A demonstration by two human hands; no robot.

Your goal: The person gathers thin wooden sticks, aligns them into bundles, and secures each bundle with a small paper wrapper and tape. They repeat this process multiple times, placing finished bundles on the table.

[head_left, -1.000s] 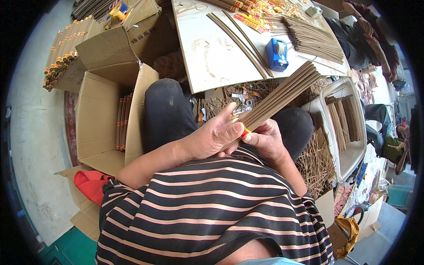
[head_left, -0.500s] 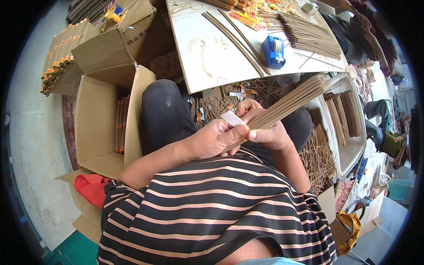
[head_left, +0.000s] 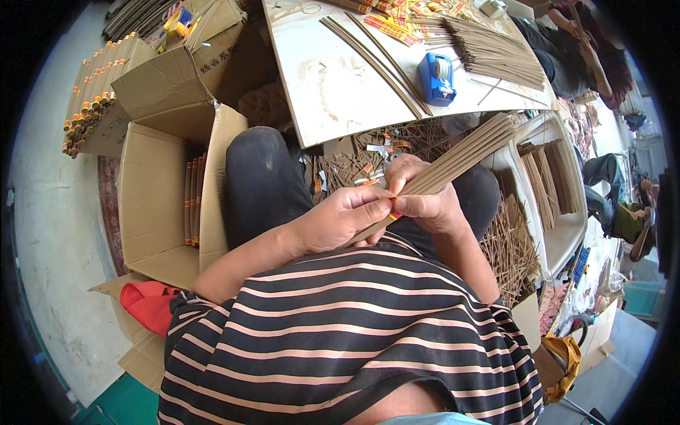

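two hands [head_left: 358, 216] grip one stick bundle [head_left: 457, 159]; one blue tape dispenser [head_left: 437, 79]

All brown down the stick bundle [head_left: 464, 157] — red and yellow at its band [head_left: 394, 215] — and black, pale-striped right across the shirt [head_left: 347, 319]!

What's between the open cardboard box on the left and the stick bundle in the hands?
Head view, left to right: the left knee, scattered loose sticks and paper scraps, then the left hand at the stick bundle.

Workshop: stacked stick bundles [head_left: 99, 81], tape dispenser [head_left: 433, 86]
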